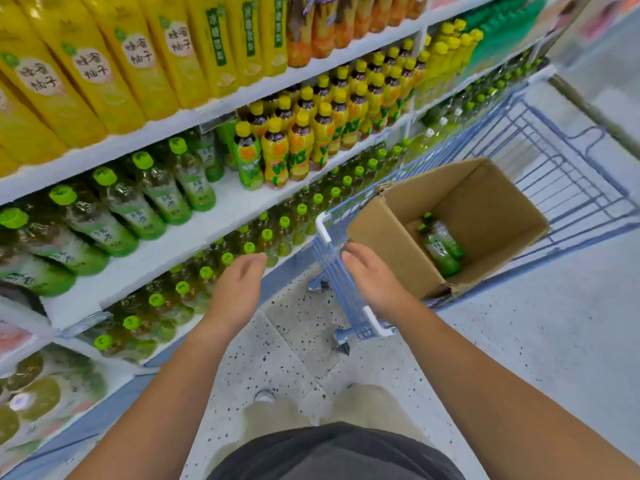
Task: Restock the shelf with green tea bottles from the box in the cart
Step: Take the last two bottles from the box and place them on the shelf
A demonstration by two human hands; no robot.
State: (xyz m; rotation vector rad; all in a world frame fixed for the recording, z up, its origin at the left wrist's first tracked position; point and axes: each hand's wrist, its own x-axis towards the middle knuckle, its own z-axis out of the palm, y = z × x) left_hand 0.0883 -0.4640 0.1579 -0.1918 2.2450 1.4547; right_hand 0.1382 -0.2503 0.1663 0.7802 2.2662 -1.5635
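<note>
An open cardboard box (pixel 485 206) sits in a blue wire cart (pixel 571 174). Two green tea bottles (pixel 441 245) with green caps lie at the box's bottom. A row of green tea bottles (pixel 128 206) stands on the white shelf (pixel 194 233) to my left, with bare shelf in front of them. My left hand (pixel 239 289) hovers empty, fingers apart, by the front of a lower shelf. My right hand (pixel 370 275) is held over the cart's near corner, just short of the box, fingers loosely apart and holding nothing.
Yellow-capped tea bottles (pixel 294 147) stand to the right on the same shelf. Tall yellow juice bottles (pixel 104 74) fill the shelf above. More green-capped bottles (pixel 207 275) pack the lower shelf. Speckled floor (pixel 311 358) lies between me and the cart.
</note>
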